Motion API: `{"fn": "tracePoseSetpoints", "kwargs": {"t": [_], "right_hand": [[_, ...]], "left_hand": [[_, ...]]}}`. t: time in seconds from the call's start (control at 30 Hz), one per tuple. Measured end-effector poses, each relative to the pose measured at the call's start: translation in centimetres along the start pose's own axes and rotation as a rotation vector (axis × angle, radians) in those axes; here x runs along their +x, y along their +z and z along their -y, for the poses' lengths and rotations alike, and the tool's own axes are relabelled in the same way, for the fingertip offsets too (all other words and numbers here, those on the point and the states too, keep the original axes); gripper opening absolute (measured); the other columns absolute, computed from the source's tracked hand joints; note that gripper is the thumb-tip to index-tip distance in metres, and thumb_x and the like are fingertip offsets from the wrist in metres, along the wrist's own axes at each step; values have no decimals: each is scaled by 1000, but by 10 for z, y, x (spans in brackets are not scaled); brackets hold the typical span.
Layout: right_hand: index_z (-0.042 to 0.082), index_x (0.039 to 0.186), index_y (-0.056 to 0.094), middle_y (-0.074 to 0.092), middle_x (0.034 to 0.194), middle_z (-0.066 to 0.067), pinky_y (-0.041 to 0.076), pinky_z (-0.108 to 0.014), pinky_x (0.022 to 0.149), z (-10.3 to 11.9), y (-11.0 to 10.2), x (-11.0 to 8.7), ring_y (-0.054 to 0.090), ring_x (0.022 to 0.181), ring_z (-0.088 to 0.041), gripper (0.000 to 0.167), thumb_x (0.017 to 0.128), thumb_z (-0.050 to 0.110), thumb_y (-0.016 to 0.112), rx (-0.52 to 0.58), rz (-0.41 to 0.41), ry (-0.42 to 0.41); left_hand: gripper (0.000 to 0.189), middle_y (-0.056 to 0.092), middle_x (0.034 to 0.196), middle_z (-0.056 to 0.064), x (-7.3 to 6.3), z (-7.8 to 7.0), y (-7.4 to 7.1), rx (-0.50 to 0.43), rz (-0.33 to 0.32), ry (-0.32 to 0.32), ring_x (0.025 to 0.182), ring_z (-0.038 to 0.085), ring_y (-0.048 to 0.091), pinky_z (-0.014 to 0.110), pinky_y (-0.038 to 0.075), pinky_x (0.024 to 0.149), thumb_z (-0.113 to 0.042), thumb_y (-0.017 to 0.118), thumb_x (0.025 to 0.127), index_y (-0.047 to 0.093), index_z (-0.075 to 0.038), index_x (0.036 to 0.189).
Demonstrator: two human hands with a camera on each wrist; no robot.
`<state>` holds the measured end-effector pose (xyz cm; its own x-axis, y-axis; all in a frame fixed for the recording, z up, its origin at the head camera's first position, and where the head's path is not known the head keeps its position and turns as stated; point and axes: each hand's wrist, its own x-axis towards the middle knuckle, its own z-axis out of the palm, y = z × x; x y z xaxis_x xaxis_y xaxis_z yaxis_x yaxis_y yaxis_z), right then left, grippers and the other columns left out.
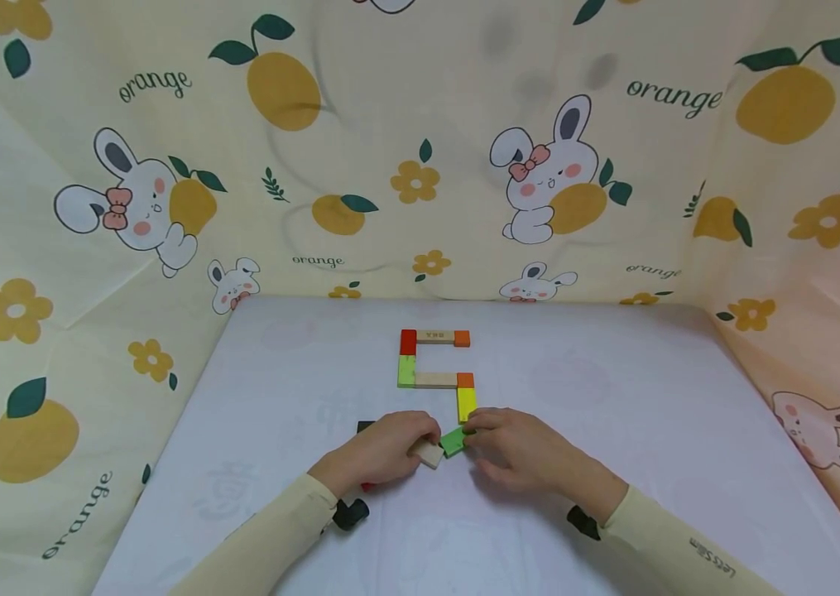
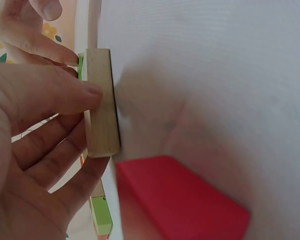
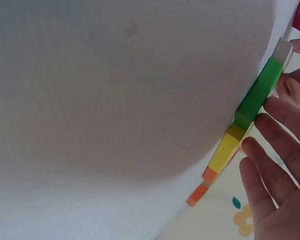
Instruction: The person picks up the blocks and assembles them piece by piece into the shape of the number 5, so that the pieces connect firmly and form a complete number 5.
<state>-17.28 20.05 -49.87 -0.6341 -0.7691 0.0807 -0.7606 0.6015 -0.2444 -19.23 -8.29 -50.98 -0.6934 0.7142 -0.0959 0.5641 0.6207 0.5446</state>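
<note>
My left hand (image 1: 388, 447) pinches a plain wooden block (image 1: 428, 453), with the thumb on its near side, as the left wrist view shows. One end of that block meets, or nearly meets, a green block (image 3: 260, 92). Beside the green block is my right hand (image 1: 520, 447), its fingers fairly straight and the fingertips at the block's edge; the thumb stands apart from it. A yellow block (image 1: 467, 405) lies just beyond, followed by an orange block (image 1: 466, 380). Close under the left hand sits a red block (image 2: 185, 200), mostly hidden in the head view.
Farther back, a wooden block (image 1: 435, 380), a light green block (image 1: 406, 372), a red square-ended block (image 1: 408, 342), a lettered wooden block (image 1: 435, 337) and an orange piece (image 1: 462, 338) form a stepped line. A dark block (image 1: 364, 426) peeks out behind the left hand. Patterned cloth surrounds the white table (image 1: 576, 356).
</note>
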Motion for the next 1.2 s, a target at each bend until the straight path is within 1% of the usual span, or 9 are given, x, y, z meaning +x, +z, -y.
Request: {"fn": "tracePoseSetpoints", "kwargs": {"t": [0.3,0.4,0.57,0.7,0.83,0.93,1.0,1.07,1.2], "right_hand": [[10,125,81,71,135,-4,54,-49,108,-2,2,-1,63,132,-27,31,97,23,77,-3,-32,-21],[11,125,81,71,135,-3,53,-48,108,-1,1,-1,63,132,-26,31,97,24,76,2,-26,-14],[12,126,81,71,133,-1,54,-44,108,4,0,0,63,129,-22,31,98,25,76,17,-26,1],[12,126,81,70,133,-1,54,-44,107,6,0,0,62,129,-21,32,98,26,76,16,-43,-13],[12,126,81,70,131,0,55,-43,105,8,0,1,63,126,-21,32,96,24,77,7,-72,-38],[14,126,82,70,129,0,57,-42,102,11,-1,2,64,122,-20,32,96,24,77,4,-87,-51],[16,127,81,69,129,0,58,-41,100,13,-1,2,64,120,-18,33,97,25,77,9,-86,-51],[17,129,81,69,129,0,58,-40,98,15,-1,3,65,118,-17,33,97,25,76,15,-84,-54],[13,128,81,69,126,-1,59,-39,95,19,0,5,65,115,-18,35,95,20,75,26,-105,-95]], "left_hand": [[29,66,119,-11,1,2,1,-1,-5,10,106,9,59,31,52,102,-5,75,98,70,-18,124],[30,66,120,-11,1,3,1,-6,-2,7,106,9,58,31,52,101,-5,75,98,70,-18,125],[32,66,120,-12,0,4,1,-24,2,8,105,8,58,30,53,99,-9,78,97,69,-18,126],[40,64,126,-9,-2,6,-1,-33,-13,16,107,8,58,28,53,97,-15,81,96,66,-16,132],[50,62,138,-2,-6,7,-12,-20,-53,22,120,14,56,33,53,103,-18,82,94,62,-14,139],[55,57,148,3,-14,9,-25,-27,-84,-2,136,21,51,42,51,110,-22,82,95,61,-14,145],[59,54,153,4,-20,14,-34,-29,-103,-22,143,25,48,46,48,114,-25,81,97,59,-14,150],[61,55,154,4,-28,20,-44,-42,-120,-51,144,26,48,48,48,115,-26,81,97,59,-15,153],[58,61,145,2,-42,37,-57,-49,-132,-99,136,24,53,48,49,112,-21,82,96,62,-13,150]]}}
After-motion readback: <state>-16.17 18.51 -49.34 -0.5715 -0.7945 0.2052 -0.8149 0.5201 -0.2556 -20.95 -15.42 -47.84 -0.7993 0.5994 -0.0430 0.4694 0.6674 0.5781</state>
